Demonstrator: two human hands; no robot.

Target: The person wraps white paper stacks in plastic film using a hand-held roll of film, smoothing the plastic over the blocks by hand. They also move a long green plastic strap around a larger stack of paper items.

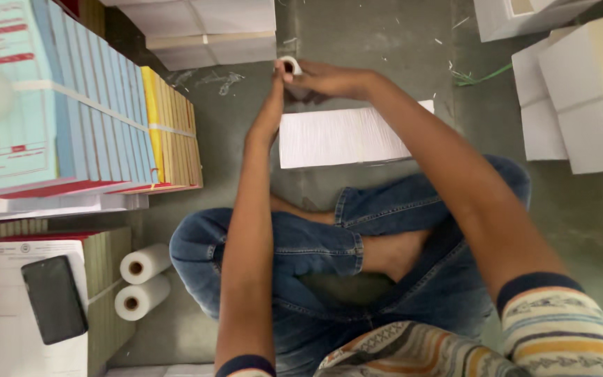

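Closest to the camera, the person sits cross-legged on the grey floor point(385, 42) in blue jeans, both forearms stretched forward over the knees. Just beyond the knees lies a white stack of paper point(347, 136), flat on the floor, its ruled top face upward; it serves as the landmark for all else.

Past the far edge of that stack, the two hands meet. The left hand point(268, 115) rises from the stack's near-left corner, fingers pointing away, its fingertips reaching a small white roll of tape point(289, 65). The right hand point(326, 78) comes in from the right across the stack's far edge, and its fingers close on the same roll. So the hands are together, both gripping the roll, which sits above the floor just beyond the stack's far-left corner, clear of the paper.

Left of the stack, near the person's knee, two white paper rolls point(141, 279) lie side by side, and beside them a dark phone point(53, 299) rests on a printed sheet. Farther left of the stack stand banded bundles of blue booklets point(92, 105) and yellow booklets point(172, 129). Beyond the stack, white wrapped packets point(203, 28) sit on the floor; to its right, pale cardboard boxes point(587, 91).
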